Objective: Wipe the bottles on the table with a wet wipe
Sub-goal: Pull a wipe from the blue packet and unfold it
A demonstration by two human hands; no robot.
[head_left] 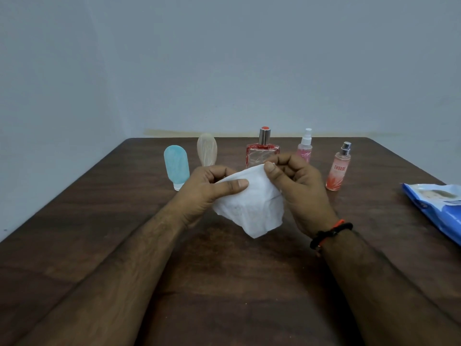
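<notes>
Pinching a white wipe (249, 206) by its top edge, the left hand (207, 196) and right hand (296, 193) are holding it above the table (124, 245), each clamped on it, while 5 bottles (262, 152) are standing upright behind.

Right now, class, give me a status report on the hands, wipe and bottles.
Left hand and right hand pinch wet wipe. Five bottles upright, untouched. Nothing in the way.

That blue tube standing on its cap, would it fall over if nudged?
Probably. The blue tube stands tall on a narrow clear cap, so a sideways push would likely tip it. It looks like soft plastic, so it should survive the fall.
</notes>
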